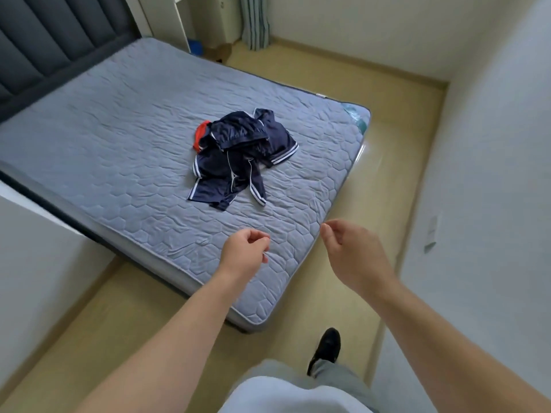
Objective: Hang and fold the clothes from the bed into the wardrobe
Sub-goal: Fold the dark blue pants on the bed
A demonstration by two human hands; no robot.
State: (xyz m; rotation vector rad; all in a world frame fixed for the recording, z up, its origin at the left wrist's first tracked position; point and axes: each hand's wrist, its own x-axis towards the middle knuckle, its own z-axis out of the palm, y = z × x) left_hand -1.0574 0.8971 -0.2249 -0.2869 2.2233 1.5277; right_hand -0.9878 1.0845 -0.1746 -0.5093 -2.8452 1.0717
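Loosely curled fingers [262, 237] of the left hand [243, 253] and of the right hand [351, 253] hold nothing, above the near corner of the grey-blue quilted bed [119, 150]. Well ahead, mid-mattress, lies a crumpled heap of navy white-striped sports clothes [238, 156], spreading diagonally from near-left to far-right, almost straight beyond the nearer left hand.

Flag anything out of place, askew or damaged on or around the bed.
The navy striped clothes lie in a crumpled heap on the quilted cover, a red garment poking out at the heap's left edge. At the far right corner that cover seems pulled short, baring a teal patch. Nothing looks spilled or torn.
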